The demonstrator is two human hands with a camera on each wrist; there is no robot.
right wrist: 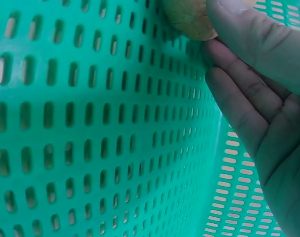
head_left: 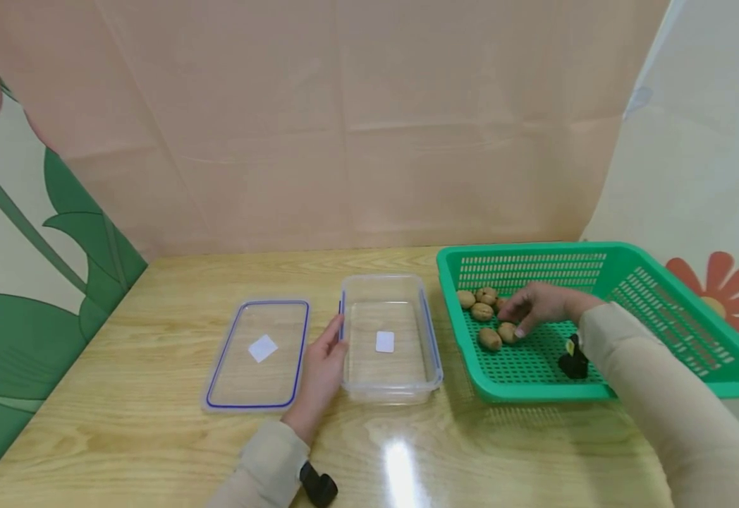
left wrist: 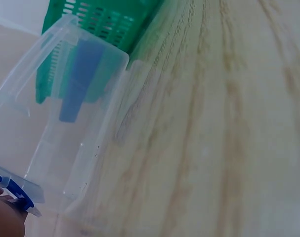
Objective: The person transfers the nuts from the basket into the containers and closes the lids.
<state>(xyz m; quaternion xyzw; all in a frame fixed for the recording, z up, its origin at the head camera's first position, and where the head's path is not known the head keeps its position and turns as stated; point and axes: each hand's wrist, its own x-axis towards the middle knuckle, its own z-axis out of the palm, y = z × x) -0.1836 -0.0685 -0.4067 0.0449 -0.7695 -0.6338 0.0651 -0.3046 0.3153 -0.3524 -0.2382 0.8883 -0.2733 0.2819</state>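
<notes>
My left hand (head_left: 325, 363) rests along the left side of a clear plastic food container (head_left: 385, 317), its fingers extended against the side. In the left wrist view, fingertips (left wrist: 5, 217) show right at a blue-edged latch (left wrist: 19, 192). Inside a green basket (head_left: 528, 390), my right hand (head_left: 537, 307) reaches down among several walnuts (head_left: 482, 312). The right wrist view shows its thumb and fingertips at a walnut (right wrist: 189, 19), with the thumb overlapping it. The hand partly hides another walnut behind its fingers.
A clear lid with a blue seal (head_left: 257, 381) lies flat left of the container, bearing a white label (head_left: 263, 348). The container has a similar label (head_left: 385, 341). All stand on a wood-grain table (head_left: 122, 423), with a pinkish-beige sheet (head_left: 344, 141) behind.
</notes>
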